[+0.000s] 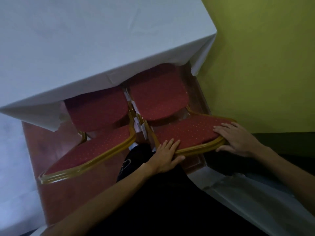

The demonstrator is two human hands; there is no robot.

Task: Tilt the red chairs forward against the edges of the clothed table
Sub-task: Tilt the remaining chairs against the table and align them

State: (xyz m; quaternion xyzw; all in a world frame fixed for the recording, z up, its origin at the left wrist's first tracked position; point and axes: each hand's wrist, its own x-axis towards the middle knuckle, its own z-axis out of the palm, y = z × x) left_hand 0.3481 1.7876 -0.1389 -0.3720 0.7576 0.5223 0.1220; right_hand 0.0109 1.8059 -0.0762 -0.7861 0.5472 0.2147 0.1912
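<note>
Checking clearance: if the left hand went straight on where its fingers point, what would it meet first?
The left hand grips the right chair's back, so that comes first; beyond, probably its seat, depth unclear.

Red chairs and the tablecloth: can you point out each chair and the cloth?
right chair (187, 132): head view, on its dotted backrest padding.
left chair (92, 150): head view, on its backrest padding.
tablecloth (85, 48): head view, on the flat top.

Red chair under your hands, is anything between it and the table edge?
Nothing visible does. The left hand and right hand grip the right red chair, whose seat reaches under the clothed table's edge. The other red chair stands beside it.
</note>
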